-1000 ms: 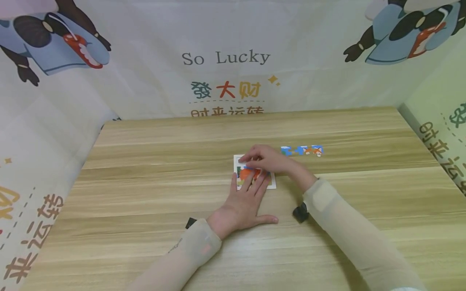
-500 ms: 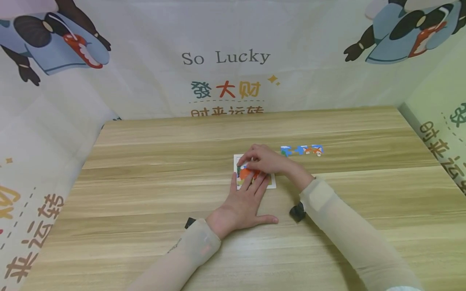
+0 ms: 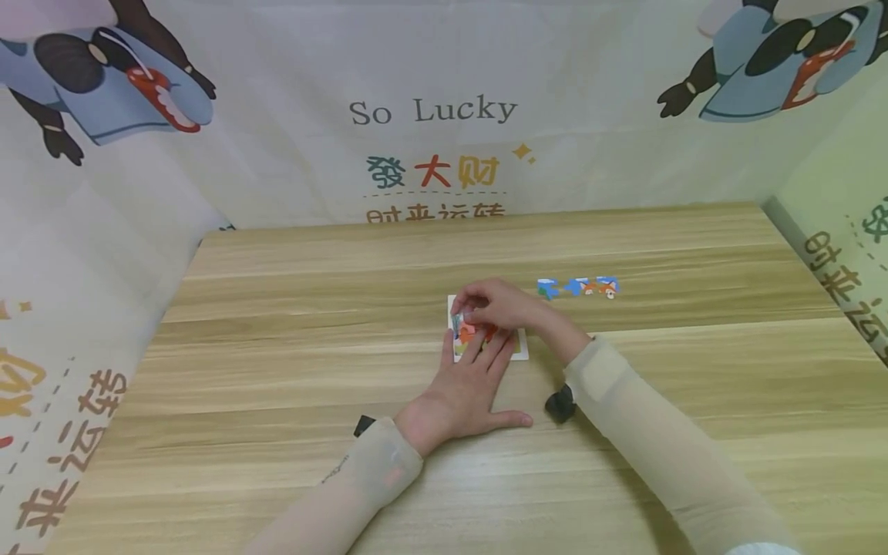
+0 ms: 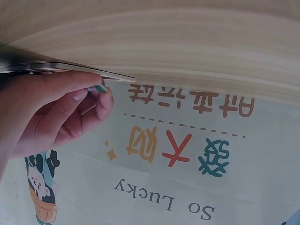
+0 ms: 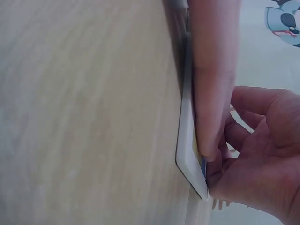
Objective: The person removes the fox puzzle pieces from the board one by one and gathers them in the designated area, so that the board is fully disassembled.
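A small white-framed jigsaw puzzle board (image 3: 523, 351) with an orange and green picture lies mid-table. My left hand (image 3: 461, 397) rests on it from the near side, fingers spread and straight over the picture, thumb out to the right on the wood. Above the board's far left part, my right hand (image 3: 506, 304) pinches a small puzzle piece (image 3: 458, 321) between thumb and fingers, tilted up. From the left wrist view, a greenish edge of the piece (image 4: 99, 88) shows between those fingertips. The right wrist view has the left fingers (image 5: 213, 84) lying along the board (image 5: 187, 150).
Right of the board lie several loose puzzle pieces (image 3: 576, 287), blue with orange fox faces, in a row on the wooden table (image 3: 277, 331). Black wrist-camera parts (image 3: 560, 405) show beside the cuffs. A printed curtain (image 3: 430, 46) stands behind the table's far edge.
My right hand has drawn slightly back toward me, and the puzzle piece in its fingers now stands tilted at the board's left side. The left hand keeps its place.
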A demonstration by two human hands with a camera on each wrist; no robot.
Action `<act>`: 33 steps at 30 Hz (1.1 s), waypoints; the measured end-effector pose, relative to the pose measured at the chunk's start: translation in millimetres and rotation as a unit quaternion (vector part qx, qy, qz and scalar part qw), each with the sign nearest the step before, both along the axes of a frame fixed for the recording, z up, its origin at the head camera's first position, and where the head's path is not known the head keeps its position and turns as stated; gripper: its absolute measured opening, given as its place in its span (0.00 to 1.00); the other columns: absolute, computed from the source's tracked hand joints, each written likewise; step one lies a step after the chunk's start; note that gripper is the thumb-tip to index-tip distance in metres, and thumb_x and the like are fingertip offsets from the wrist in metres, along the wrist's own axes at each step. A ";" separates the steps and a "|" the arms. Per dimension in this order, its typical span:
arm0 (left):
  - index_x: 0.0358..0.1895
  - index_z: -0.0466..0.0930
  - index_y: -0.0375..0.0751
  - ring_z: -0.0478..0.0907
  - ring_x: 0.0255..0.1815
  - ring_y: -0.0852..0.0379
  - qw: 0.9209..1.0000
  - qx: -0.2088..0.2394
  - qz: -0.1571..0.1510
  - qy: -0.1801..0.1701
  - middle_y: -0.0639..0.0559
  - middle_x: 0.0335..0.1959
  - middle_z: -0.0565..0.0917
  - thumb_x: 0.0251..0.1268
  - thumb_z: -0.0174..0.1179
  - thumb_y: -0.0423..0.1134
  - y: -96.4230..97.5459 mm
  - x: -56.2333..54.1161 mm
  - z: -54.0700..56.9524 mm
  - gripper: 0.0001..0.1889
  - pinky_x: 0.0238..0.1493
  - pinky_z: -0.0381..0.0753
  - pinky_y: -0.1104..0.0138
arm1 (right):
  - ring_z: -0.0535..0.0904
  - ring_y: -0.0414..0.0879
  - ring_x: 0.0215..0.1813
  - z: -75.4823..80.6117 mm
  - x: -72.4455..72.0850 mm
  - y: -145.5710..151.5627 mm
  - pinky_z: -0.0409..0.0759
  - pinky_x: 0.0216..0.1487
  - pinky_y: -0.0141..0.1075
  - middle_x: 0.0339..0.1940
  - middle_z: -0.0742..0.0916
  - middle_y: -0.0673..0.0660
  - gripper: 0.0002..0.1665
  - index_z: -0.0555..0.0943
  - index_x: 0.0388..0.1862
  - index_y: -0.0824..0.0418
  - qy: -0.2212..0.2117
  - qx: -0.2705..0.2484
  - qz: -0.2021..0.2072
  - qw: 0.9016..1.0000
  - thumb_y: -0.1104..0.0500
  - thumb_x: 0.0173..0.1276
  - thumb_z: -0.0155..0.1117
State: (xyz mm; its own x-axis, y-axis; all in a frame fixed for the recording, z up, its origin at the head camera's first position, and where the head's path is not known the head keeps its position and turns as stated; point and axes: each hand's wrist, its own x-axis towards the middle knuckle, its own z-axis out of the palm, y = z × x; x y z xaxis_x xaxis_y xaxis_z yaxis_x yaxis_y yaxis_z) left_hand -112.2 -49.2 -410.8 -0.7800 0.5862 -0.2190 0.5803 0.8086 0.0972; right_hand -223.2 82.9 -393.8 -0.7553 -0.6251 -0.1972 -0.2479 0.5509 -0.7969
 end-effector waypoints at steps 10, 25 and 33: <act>0.82 0.34 0.47 0.31 0.85 0.50 1.000 -0.003 0.008 0.000 0.54 0.84 0.34 0.60 0.45 0.79 1.4 -0.4 -0.6 0.58 0.76 0.40 0.32 | 0.80 0.45 0.44 -2.8 -3.5 10.5 0.77 0.45 0.31 0.45 0.87 0.60 0.12 0.84 0.51 0.65 -0.033 -0.048 -0.034 0.998 0.66 0.71 0.60; 0.82 0.36 0.48 0.34 0.85 0.48 1.000 -0.008 0.013 -0.006 0.55 0.84 0.35 0.59 0.45 0.80 2.6 -1.5 -3.3 0.58 0.77 0.40 0.33 | 0.84 0.44 0.40 4.4 -1.5 35.1 0.86 0.45 0.36 0.44 0.88 0.63 0.11 0.84 0.49 0.68 -0.010 -0.092 -0.129 0.987 0.66 0.70 0.62; 0.82 0.36 0.49 0.34 0.85 0.49 1.000 -0.012 0.011 0.007 0.55 0.84 0.34 0.58 0.45 0.81 3.3 -0.7 -3.7 0.58 0.77 0.40 0.34 | 0.83 0.41 0.36 11.9 -0.8 57.1 0.87 0.40 0.32 0.43 0.85 0.62 0.11 0.81 0.49 0.73 -0.034 -0.100 -0.177 0.979 0.68 0.71 0.61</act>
State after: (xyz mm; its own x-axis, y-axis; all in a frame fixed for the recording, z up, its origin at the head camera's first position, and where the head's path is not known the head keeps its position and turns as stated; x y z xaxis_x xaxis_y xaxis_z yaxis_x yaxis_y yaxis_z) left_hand -112.9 -45.9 -414.5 -0.7957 0.5638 -0.2215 0.5639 0.8230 0.0688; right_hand -223.9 140.0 -381.9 -0.9208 -0.3573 -0.1561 -0.0114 0.4247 -0.9053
